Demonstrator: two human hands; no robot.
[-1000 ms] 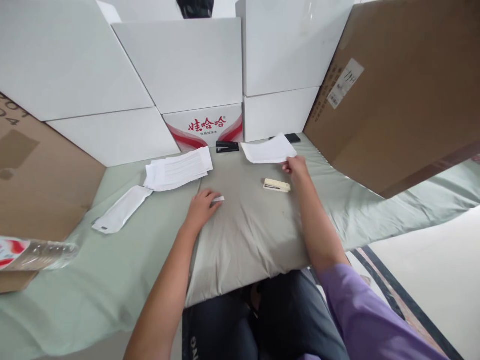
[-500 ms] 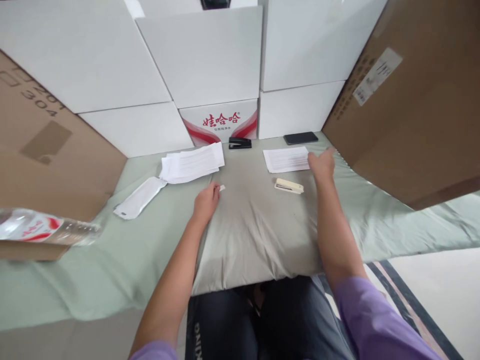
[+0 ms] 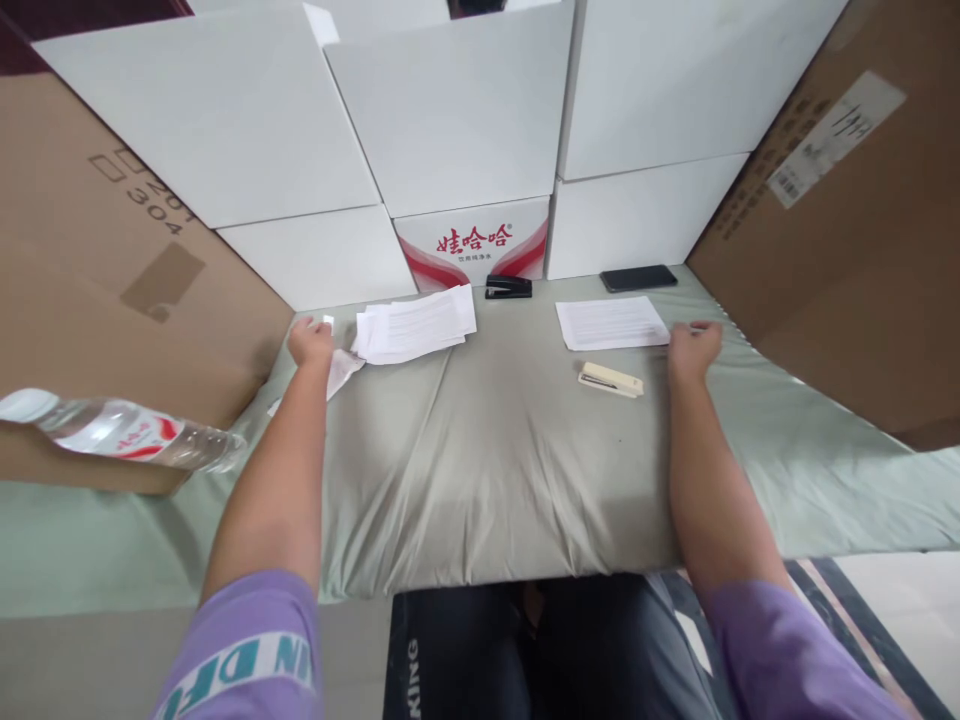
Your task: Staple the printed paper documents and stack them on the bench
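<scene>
Both hands have moved since the earlier picture. Back then the left hand (image 3: 311, 341) was in the middle of the bench (image 3: 495, 460) with a tiny white scrap (image 3: 328, 320) at its fingertips. Now it has gone far to the left, next to the white packet (image 3: 341, 370), and its grip pinches the scrap. The right hand (image 3: 694, 345) has let go of the single sheet (image 3: 611, 322) and rests just beside it, grip empty and loosely curled. The cream stapler (image 3: 610, 380) lies near that hand, below the sheet. A stack of papers (image 3: 416, 325) lies right of the left hand, and a black stapler (image 3: 508, 288) sits by the red and white box (image 3: 472, 243). To do this well, I think the left hand should keep a light pinch on the scrap and move slowly, so it does not bump the stack.
</scene>
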